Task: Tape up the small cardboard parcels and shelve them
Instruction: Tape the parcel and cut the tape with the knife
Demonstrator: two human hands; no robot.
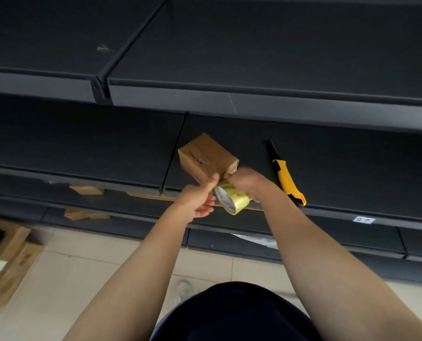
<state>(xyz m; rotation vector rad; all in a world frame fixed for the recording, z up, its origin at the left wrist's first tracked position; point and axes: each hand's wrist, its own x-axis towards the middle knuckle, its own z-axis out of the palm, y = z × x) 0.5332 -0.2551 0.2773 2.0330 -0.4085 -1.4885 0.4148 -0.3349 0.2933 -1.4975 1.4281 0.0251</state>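
At shelf (pixel 328 168) | 1 parcel (pixel 206 156) | 1 knife (pixel 287 179) | 1 tape roll (pixel 232 199), seemingly held

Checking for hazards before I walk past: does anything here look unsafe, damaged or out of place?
The yellow utility knife lies on the shelf right of the parcel with its blade out, its butt at the front lip. The parcel's top is creased and dented. Loose cardboard scraps lie on the lower shelves.

Brown parcel (pixel 206 157), yellow-black knife (pixel 288 179), dark shelf (pixel 352 173).
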